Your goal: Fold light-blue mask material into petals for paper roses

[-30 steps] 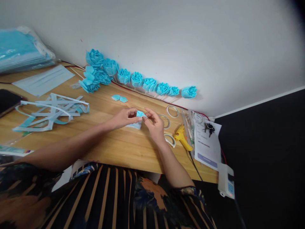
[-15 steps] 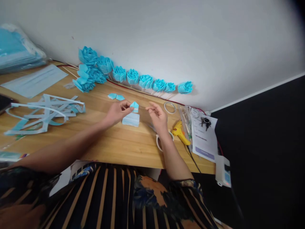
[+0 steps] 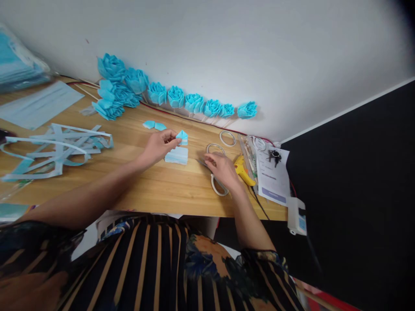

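Between thumb and fingertips, my left hand [image 3: 161, 144] pinches a small folded piece of light-blue mask fabric [image 3: 182, 138] with a pointed top. Just below it a stack of cut light-blue fabric pieces [image 3: 177, 156] lies on the wooden table [image 3: 168, 190]. My right hand [image 3: 222, 168] is closed over the middle of a pair of scissors [image 3: 219, 186], whose pale loops show on either side and whose blades point left; the scissors rest on the tabletop. Two folded blue petals [image 3: 154, 125] lie behind my left hand.
Blue fabric roses [image 3: 194, 103] on sticks line the wall. Cut strips [image 3: 61, 149] are heaped at left, near a flat mask sheet [image 3: 42, 103] and a bagged mask stack [image 3: 21, 65]. To the right are a tape ring [image 3: 227, 138], yellow glue gun [image 3: 244, 170], paper [image 3: 274, 177] and keys [image 3: 275, 157].
My right hand has moved down and away from the folded piece, onto the scissors. My left hand keeps its pinch on the piece. The whole view has shifted slightly.
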{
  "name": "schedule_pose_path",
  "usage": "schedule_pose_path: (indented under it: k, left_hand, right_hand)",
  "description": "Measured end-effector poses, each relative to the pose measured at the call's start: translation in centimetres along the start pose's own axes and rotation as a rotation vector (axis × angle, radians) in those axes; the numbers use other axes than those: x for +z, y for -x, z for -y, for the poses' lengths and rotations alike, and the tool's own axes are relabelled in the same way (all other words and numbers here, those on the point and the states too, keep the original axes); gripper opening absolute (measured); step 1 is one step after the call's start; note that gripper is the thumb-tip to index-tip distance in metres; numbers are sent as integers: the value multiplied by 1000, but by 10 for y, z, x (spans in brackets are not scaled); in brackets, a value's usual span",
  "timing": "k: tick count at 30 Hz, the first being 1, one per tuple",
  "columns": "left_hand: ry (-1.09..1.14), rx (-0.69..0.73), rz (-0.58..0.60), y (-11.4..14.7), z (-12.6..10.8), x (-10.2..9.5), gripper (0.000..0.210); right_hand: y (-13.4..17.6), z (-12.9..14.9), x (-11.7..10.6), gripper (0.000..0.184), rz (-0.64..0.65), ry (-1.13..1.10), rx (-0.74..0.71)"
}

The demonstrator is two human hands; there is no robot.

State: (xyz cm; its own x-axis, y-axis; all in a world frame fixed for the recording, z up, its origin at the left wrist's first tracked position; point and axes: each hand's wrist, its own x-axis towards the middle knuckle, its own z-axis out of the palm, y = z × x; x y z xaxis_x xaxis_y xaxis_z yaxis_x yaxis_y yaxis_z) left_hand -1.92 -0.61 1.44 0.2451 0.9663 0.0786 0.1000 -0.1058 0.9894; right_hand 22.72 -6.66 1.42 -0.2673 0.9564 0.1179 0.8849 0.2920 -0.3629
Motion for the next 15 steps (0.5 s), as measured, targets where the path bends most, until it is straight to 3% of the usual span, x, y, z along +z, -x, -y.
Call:
schedule_pose_path:
  k: [5,9,15]
  left_hand:
    - [-5,15,16,0,1,1,11]
    - [2,17,29,-1,5,0,11]
    - [4,50,45,-3,13,-3,19]
  right_hand:
    - [17,-1,18,27,-30,120,-44]
    - [22,0,30,28,-142,25,-27]
    - [31,-21,15,28,-354,-84,20]
